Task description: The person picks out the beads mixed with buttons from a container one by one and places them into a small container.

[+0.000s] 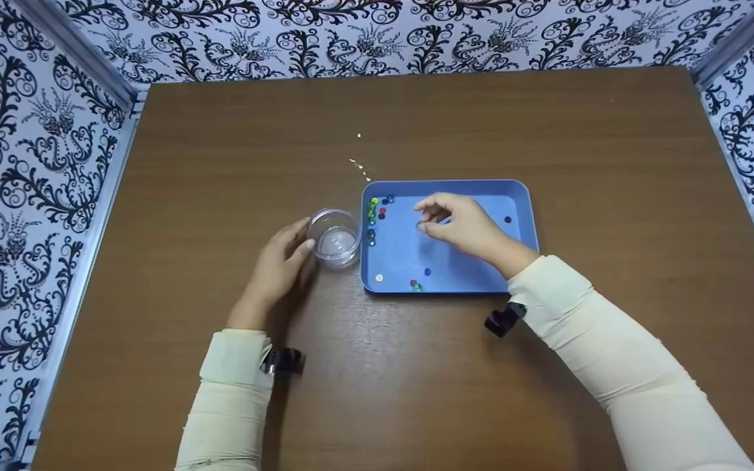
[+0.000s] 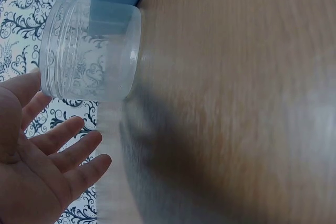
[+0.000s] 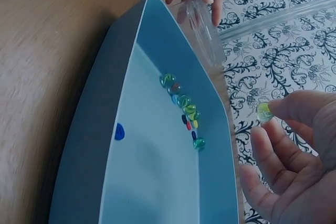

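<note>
My left hand (image 1: 277, 265) is at the left side of a clear plastic jar (image 1: 336, 245), its thumb and forefinger touching the rim. The other fingers spread loosely, off the jar (image 2: 100, 51), in the left wrist view. The jar stands upright without a lid, beside a blue tray (image 1: 462, 278). Above the tray, my right hand (image 1: 462, 226) pinches a yellow-green glass marble (image 3: 264, 112) between thumb and fingertip. Several glass marbles (image 3: 184, 101) lie along the tray's left wall, mixed with small coloured buttons (image 3: 189, 125).
In the tray's near part lie a pale button (image 1: 379, 278), a blue button (image 1: 427, 271) and a red and green pair (image 1: 415, 286). A dark piece (image 1: 508, 220) lies at its right. Pale specks (image 1: 359, 167) dot the wooden table (image 1: 252, 131) behind; patterned panels (image 1: 377, 39) surround it.
</note>
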`<action>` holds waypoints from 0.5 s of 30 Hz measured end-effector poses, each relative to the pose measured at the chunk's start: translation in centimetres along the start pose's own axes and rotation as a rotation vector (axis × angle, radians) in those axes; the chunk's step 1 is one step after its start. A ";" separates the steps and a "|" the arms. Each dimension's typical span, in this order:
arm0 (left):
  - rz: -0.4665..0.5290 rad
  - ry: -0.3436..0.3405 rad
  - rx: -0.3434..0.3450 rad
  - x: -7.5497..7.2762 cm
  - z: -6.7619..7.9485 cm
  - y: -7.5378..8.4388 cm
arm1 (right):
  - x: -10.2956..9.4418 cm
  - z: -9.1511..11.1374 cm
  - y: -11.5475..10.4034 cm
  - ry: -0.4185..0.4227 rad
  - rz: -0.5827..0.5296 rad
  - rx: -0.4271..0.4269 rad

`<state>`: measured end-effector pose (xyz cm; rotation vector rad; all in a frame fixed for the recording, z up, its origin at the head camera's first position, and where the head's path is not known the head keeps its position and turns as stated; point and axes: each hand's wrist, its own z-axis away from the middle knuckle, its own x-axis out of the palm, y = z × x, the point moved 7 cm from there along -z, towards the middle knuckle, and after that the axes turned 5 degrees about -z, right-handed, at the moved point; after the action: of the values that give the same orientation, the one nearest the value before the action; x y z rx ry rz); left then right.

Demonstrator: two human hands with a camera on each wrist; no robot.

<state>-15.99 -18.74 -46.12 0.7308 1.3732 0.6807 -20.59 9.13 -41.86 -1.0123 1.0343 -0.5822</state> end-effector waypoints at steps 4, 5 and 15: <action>0.007 -0.004 0.000 0.0 0.0 -0.1 | 0.3 -0.2 -0.2 0.010 -0.013 -0.008; 0.009 -0.005 0.002 0.0 0.0 -0.1 | 0.4 -0.3 -0.3 0.010 -0.013 -0.009; 0.019 0.000 -0.004 0.0 0.0 -0.1 | 1.5 -0.9 -1.5 0.000 -0.039 -0.042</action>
<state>-15.99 -18.81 -46.16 0.7417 1.3659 0.6984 -20.67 6.90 -41.34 -1.0712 1.0324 -0.5951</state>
